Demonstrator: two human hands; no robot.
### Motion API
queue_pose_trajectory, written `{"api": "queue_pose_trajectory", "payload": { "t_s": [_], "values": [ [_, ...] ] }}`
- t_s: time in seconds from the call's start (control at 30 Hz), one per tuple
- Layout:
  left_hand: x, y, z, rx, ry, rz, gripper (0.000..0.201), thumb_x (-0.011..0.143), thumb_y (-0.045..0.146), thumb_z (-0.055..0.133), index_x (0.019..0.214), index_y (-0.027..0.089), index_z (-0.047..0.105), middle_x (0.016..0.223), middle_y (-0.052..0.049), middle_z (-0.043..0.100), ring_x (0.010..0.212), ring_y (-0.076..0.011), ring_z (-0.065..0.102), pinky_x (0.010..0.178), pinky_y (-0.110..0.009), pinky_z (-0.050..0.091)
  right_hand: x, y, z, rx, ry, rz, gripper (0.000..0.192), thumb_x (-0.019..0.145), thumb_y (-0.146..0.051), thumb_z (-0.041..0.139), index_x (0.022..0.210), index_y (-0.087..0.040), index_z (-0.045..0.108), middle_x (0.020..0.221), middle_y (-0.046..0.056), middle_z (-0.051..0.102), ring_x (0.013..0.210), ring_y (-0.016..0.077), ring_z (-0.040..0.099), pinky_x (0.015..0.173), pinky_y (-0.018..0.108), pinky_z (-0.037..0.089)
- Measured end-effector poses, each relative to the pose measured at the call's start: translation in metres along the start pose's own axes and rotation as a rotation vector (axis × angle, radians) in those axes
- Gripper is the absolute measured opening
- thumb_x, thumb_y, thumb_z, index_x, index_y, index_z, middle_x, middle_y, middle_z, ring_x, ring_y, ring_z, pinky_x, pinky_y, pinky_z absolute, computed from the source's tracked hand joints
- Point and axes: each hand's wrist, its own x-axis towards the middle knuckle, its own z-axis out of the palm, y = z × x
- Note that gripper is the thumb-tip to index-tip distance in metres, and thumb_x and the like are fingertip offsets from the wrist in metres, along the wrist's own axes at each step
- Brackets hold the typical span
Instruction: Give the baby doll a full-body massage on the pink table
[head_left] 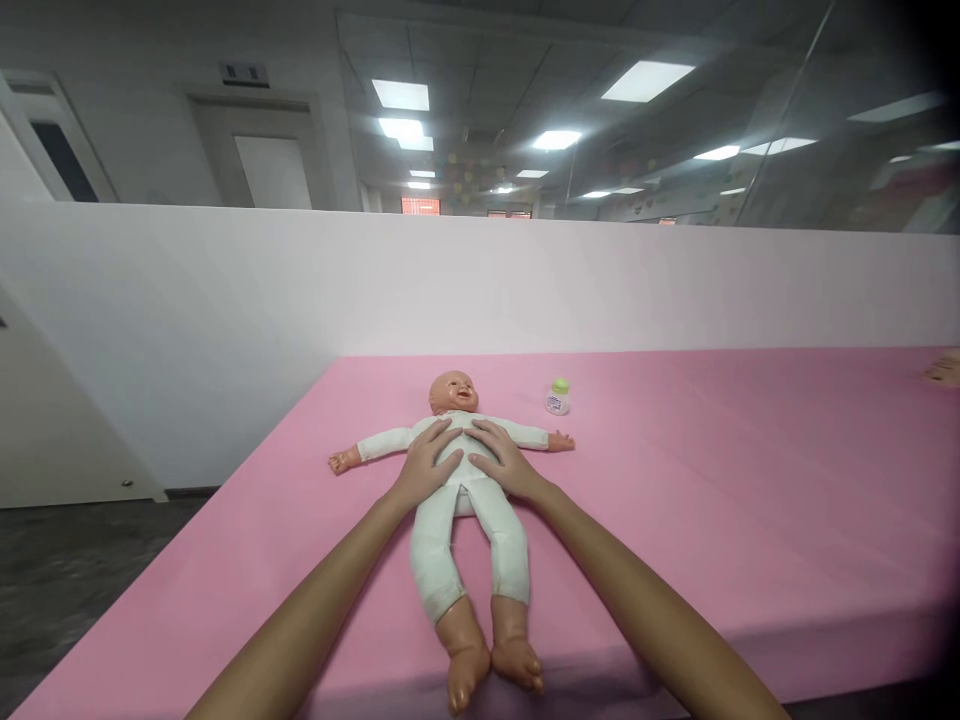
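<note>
A baby doll (469,505) with a white cloth body lies on its back, its head away from me and its feet near the front edge. Both its arms are stretched out sideways. My left hand (430,464) rests flat on the left side of the doll's torso, fingers extended. On the right side of the torso lies my right hand (504,460), also flat with its fingers spread. The two hands are apart, with a strip of white cloth showing between them. Beyond the doll's arm on the right stands a small clear bottle (557,402) with a green cap.
Pink cloth (712,480) covers the wide table under the doll. A low white wall (525,285) with glass above it runs along the back. Part of another doll's head (943,369) shows at the far right. Dark floor (67,570) lies past the left edge.
</note>
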Motion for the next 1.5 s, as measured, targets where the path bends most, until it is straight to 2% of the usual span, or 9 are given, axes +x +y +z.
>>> {"api": "queue_pose_trajectory", "payload": {
  "t_s": [0.9,1.5],
  "values": [
    [0.001,-0.001,-0.003,0.011,-0.014,-0.008,0.044,0.1,0.044,0.051,0.141,0.032,0.061,0.158,-0.006,0.046,0.147,-0.0305,0.041,0.124,-0.056,0.031,0.002,-0.007,-0.001,-0.011,-0.012,0.036,0.047,0.097,-0.048,0.059,0.143,-0.035,0.057,0.16,0.004,0.042,0.151,0.026,0.033,0.127,0.051,0.022],
    [0.002,-0.01,0.003,0.018,0.01,0.018,0.043,0.099,0.042,0.054,0.139,0.032,0.063,0.155,-0.006,0.05,0.145,-0.0303,0.043,0.123,-0.056,0.033,0.003,0.002,0.002,-0.033,-0.009,-0.013,0.048,0.098,-0.047,0.058,0.145,-0.036,0.054,0.159,0.004,0.042,0.151,0.0252,0.034,0.126,0.051,0.024]
  ]
}}
